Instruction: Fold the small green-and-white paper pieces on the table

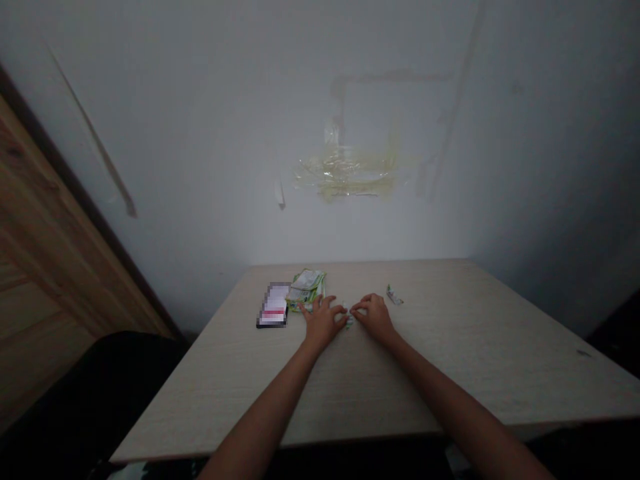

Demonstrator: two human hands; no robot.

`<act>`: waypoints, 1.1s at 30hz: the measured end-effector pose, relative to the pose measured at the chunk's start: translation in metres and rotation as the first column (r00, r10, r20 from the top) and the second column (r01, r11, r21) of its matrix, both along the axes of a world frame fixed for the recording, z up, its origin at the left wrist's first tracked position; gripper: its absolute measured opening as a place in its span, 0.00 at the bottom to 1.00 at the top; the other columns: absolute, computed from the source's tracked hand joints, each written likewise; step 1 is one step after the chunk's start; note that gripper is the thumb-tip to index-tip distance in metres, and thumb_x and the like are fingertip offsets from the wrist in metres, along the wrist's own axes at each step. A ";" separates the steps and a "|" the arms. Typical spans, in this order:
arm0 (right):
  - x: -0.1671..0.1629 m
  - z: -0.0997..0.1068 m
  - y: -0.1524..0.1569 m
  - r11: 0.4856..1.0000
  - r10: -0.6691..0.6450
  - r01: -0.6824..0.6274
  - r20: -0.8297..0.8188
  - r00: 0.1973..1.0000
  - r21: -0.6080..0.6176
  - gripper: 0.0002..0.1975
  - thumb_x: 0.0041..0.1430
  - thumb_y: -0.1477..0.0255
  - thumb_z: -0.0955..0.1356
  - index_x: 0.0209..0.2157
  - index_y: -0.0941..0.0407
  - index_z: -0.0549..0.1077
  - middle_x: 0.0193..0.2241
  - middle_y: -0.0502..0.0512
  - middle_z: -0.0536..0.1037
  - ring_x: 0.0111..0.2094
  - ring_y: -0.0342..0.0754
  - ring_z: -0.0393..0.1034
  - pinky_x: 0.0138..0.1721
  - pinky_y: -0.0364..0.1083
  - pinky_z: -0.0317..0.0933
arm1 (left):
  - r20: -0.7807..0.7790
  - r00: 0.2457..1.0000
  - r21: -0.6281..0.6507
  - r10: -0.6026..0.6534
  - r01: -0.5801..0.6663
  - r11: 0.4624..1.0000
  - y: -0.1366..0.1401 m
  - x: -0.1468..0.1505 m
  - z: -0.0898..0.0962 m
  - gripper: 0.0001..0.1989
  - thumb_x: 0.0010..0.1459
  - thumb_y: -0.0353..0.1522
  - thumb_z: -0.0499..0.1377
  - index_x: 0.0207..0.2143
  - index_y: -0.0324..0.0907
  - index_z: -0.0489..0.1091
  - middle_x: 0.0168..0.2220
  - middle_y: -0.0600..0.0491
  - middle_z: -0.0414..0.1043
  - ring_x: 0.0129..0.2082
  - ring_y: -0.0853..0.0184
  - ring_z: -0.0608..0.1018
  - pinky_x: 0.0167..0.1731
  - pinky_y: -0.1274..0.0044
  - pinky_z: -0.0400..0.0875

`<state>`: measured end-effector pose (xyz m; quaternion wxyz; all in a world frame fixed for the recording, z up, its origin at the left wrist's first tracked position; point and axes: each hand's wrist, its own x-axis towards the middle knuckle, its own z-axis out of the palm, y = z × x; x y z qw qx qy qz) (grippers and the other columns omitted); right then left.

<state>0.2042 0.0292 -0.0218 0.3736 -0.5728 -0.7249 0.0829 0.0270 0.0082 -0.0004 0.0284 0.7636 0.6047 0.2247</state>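
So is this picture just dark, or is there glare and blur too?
Head view: dim overall, with the wall darkening toward the upper corners; head view: small bright glints on the yellowish tape; head view: the phone screen glows but is masked by coarse squares; head view: the small piece between left hand and right hand is too small to make out.

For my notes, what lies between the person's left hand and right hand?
In the head view, a small green-and-white piece, material unclear, lies between the left hand and right hand.
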 end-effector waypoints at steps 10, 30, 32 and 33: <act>0.009 -0.006 0.004 0.997 0.072 -0.073 -0.075 0.995 -0.010 0.05 0.51 0.67 0.73 0.30 0.50 0.83 0.40 0.57 0.74 0.47 0.53 0.65 0.52 0.51 0.57 | 0.030 0.999 0.035 -0.013 0.012 0.999 -0.003 -0.002 0.001 0.10 0.54 0.44 0.63 0.40 0.59 0.77 0.57 0.56 0.67 0.63 0.51 0.57 0.59 0.40 0.29; 0.004 0.001 0.001 0.998 0.015 -0.017 -0.033 0.999 -0.057 0.08 0.52 0.65 0.72 0.32 0.51 0.83 0.40 0.58 0.74 0.47 0.54 0.63 0.53 0.50 0.55 | -0.004 0.999 -0.037 -0.048 0.048 0.998 -0.005 -0.005 0.003 0.10 0.54 0.45 0.63 0.40 0.61 0.77 0.60 0.57 0.64 0.64 0.49 0.55 0.57 0.37 0.32; 0.003 0.001 0.000 0.998 0.003 -0.006 -0.033 0.999 -0.069 0.07 0.52 0.66 0.72 0.33 0.51 0.83 0.41 0.58 0.73 0.47 0.54 0.63 0.53 0.50 0.55 | -0.002 0.999 -0.039 -0.043 0.043 0.998 -0.005 -0.005 0.003 0.10 0.54 0.45 0.63 0.40 0.61 0.77 0.60 0.57 0.64 0.64 0.49 0.55 0.57 0.37 0.31; 0.002 0.002 0.000 0.997 -0.004 0.001 -0.034 0.999 -0.074 0.07 0.53 0.66 0.72 0.33 0.51 0.83 0.41 0.59 0.73 0.47 0.54 0.63 0.53 0.50 0.55 | -0.001 0.999 -0.040 -0.043 0.043 0.998 -0.005 -0.004 0.003 0.10 0.54 0.45 0.63 0.40 0.61 0.77 0.60 0.57 0.64 0.64 0.49 0.55 0.57 0.37 0.31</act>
